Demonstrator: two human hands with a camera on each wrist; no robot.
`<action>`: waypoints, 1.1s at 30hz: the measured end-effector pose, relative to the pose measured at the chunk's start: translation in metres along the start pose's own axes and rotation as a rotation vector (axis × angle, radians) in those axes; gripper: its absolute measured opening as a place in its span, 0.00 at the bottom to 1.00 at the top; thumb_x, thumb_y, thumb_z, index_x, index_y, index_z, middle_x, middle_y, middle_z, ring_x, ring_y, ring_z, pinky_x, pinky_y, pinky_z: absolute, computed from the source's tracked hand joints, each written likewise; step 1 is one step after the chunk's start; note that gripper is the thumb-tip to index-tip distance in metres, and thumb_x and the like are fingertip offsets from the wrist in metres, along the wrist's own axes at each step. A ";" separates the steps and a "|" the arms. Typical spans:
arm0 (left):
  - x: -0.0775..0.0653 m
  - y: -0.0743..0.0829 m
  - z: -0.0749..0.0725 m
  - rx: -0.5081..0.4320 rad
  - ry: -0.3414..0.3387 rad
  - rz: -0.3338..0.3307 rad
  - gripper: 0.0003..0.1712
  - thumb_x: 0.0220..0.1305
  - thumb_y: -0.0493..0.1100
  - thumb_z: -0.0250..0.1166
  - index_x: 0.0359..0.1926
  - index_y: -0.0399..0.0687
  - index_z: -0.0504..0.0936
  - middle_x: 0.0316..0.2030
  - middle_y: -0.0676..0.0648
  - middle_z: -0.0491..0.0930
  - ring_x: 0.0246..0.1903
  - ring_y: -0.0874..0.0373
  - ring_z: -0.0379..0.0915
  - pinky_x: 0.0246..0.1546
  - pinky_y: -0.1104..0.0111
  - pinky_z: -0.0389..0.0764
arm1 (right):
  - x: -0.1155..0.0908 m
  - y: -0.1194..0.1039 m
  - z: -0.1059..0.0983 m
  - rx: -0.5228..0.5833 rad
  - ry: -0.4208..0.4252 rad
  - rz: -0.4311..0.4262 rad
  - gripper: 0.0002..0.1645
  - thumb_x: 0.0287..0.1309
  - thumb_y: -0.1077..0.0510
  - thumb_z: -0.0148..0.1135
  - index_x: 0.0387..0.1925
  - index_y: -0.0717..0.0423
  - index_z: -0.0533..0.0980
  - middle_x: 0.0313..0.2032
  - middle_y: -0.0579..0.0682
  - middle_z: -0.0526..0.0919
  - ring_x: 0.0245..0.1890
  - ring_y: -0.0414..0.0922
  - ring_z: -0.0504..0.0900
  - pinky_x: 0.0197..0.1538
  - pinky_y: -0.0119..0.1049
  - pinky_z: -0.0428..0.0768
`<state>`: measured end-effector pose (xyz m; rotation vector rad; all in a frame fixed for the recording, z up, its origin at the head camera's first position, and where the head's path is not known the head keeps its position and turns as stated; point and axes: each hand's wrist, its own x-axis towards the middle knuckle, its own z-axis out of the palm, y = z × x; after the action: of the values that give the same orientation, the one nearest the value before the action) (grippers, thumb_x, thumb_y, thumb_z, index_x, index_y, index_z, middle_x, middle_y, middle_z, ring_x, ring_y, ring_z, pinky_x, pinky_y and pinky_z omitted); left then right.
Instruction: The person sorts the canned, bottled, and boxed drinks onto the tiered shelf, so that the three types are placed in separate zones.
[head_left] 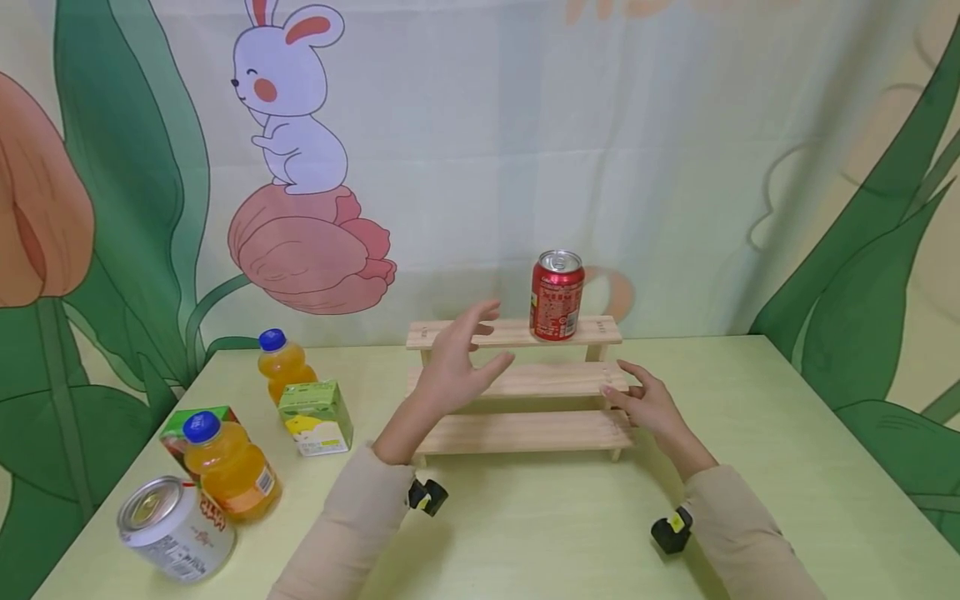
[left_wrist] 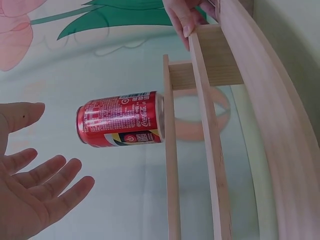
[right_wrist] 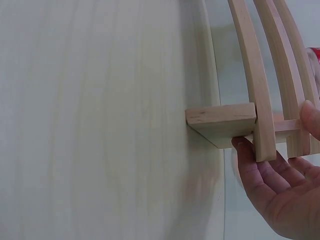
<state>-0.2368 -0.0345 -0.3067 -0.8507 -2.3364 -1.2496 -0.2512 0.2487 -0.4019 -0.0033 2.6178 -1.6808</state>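
A red Coca-Cola can [head_left: 557, 300] stands upright on the top step of a three-tier wooden rack [head_left: 517, 432], right of its middle. My left hand [head_left: 459, 367] is raised in front of the rack's left half, fingers spread and holding nothing. In the left wrist view a gap separates that hand [left_wrist: 35, 185] from the can [left_wrist: 122, 120]. At the rack's right end my right hand [head_left: 651, 404] grips the middle step, thumb on top. The right wrist view has its fingers [right_wrist: 265, 182] under the end of the rack [right_wrist: 264, 125].
On the table's left side are a white can [head_left: 177, 529], two orange juice bottles [head_left: 232, 471] with blue caps, a green-and-yellow drink carton [head_left: 317, 417] and another green carton [head_left: 174, 433] partly hidden behind a bottle. A printed curtain [head_left: 450, 167] hangs behind the table.
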 end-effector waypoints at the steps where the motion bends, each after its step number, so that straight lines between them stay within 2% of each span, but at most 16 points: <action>1: -0.001 0.000 0.000 0.004 -0.002 -0.004 0.34 0.54 0.38 0.66 0.61 0.40 0.63 0.54 0.40 0.71 0.49 0.48 0.71 0.43 0.56 0.77 | 0.000 0.000 0.000 0.000 0.001 -0.001 0.41 0.61 0.52 0.55 0.68 0.63 0.49 0.44 0.68 0.77 0.29 0.37 0.77 0.23 0.29 0.71; 16: -0.016 -0.007 -0.006 0.049 -0.026 0.035 0.34 0.52 0.38 0.67 0.60 0.40 0.65 0.54 0.41 0.72 0.47 0.49 0.73 0.40 0.57 0.78 | -0.001 -0.001 0.000 -0.001 0.000 -0.001 0.41 0.61 0.51 0.55 0.68 0.62 0.49 0.44 0.68 0.77 0.32 0.40 0.79 0.25 0.30 0.73; 24: -0.025 -0.012 -0.010 0.068 -0.030 0.062 0.33 0.52 0.37 0.68 0.59 0.38 0.66 0.52 0.40 0.73 0.46 0.49 0.73 0.39 0.59 0.79 | 0.000 0.002 -0.001 0.002 0.001 -0.001 0.41 0.61 0.51 0.56 0.68 0.62 0.49 0.42 0.67 0.78 0.28 0.38 0.76 0.25 0.30 0.73; 33: -0.038 -0.020 -0.015 0.080 -0.055 0.050 0.34 0.51 0.36 0.68 0.59 0.39 0.65 0.52 0.38 0.73 0.46 0.48 0.73 0.39 0.58 0.78 | 0.002 0.005 0.000 -0.005 0.005 -0.002 0.41 0.61 0.51 0.56 0.67 0.62 0.50 0.41 0.66 0.78 0.27 0.38 0.76 0.24 0.29 0.72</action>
<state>-0.2206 -0.0685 -0.3319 -0.9217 -2.3749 -1.1190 -0.2533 0.2505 -0.4061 -0.0015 2.6267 -1.6765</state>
